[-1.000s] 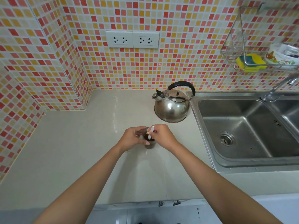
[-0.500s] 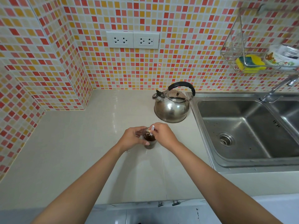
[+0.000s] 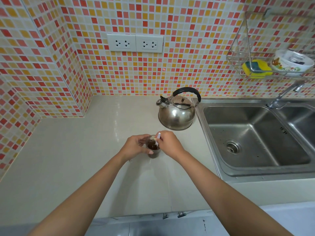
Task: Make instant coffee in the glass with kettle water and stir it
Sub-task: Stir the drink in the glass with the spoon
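A small glass (image 3: 154,153) with dark brown coffee stands on the beige counter (image 3: 85,159) in front of me. My left hand (image 3: 136,145) wraps around the glass from the left. My right hand (image 3: 168,142) pinches a white stirrer (image 3: 158,137) whose lower end dips into the coffee. A steel kettle (image 3: 176,114) with a black handle sits behind the glass, close to the sink, with its spout pointing left.
A steel double sink (image 3: 255,137) with a tap (image 3: 283,97) fills the right side. Above it a wire rack (image 3: 255,65) holds a yellow sponge and a white bowl. Two wall sockets (image 3: 134,42) sit on the tiled wall. Tiled walls close the left corner.
The white stirrer has shifted slightly within the glass as my right hand moves it; my left hand stays on the glass. The kettle has not moved.
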`<state>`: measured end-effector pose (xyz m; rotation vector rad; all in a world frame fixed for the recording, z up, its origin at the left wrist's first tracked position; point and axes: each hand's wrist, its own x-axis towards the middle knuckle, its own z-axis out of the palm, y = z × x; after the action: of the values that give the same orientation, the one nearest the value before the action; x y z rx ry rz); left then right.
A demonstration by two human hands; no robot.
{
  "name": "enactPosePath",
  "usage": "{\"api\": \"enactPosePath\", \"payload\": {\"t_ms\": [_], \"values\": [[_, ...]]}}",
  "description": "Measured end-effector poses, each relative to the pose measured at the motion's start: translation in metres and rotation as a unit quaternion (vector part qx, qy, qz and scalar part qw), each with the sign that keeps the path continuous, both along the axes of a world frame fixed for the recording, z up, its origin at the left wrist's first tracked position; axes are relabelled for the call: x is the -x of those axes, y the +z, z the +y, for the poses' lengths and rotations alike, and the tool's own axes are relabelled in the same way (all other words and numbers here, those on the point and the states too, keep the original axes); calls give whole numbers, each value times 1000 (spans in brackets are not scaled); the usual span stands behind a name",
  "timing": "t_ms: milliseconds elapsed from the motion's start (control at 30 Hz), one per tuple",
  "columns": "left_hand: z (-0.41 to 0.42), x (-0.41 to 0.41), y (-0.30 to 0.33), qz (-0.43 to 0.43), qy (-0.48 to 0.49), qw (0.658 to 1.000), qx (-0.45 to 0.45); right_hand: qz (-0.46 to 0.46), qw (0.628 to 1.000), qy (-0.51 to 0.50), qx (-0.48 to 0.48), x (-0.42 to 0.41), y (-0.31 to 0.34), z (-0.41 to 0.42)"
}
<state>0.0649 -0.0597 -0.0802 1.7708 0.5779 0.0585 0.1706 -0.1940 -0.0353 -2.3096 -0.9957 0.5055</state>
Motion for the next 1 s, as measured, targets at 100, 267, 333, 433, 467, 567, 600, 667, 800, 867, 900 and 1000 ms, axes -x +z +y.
{"api": "enactPosePath", "payload": {"t_ms": [100, 267, 333, 433, 467, 567, 600, 667, 800, 867, 900, 1000], "values": [[1, 1, 1, -5, -16, 1000, -5, 19, 1000, 4, -4, 7, -2, 3], [0, 1, 3, -16, -11, 1000, -10, -2, 1000, 17, -15, 6, 1, 4], [1, 1, 1, -14, -5, 1000, -8, -12, 1000, 12, -5, 3, 1, 2], [2, 0, -1, -10, 0, 1000, 3, -2, 1000, -2, -5, 3, 0, 1], [2, 0, -2, -9, -1, 1000, 5, 3, 1000, -4, -10, 4, -1, 1], [1, 0, -3, -11, -2, 1000, 4, 5, 1000, -1, -22, 6, -2, 0], [1, 0, -2, -13, -3, 1000, 3, 2, 1000, 2, -24, 6, -2, 0], [2, 0, -1, -16, -7, 1000, -2, -10, 1000, 4, -21, 4, -2, -1], [2, 0, -2, -6, -2, 1000, -3, -1, 1000, -19, -11, 4, -2, -1], [2, 1, -1, -16, -11, 1000, 0, 19, 1000, -20, -16, 8, -3, 2], [1, 1, 0, -23, -20, 1000, 0, 29, 999, -17, -19, 10, -2, 3], [0, 2, 2, -36, -31, 999, 3, 29, 999, -5, -34, 11, 0, 5]]}}
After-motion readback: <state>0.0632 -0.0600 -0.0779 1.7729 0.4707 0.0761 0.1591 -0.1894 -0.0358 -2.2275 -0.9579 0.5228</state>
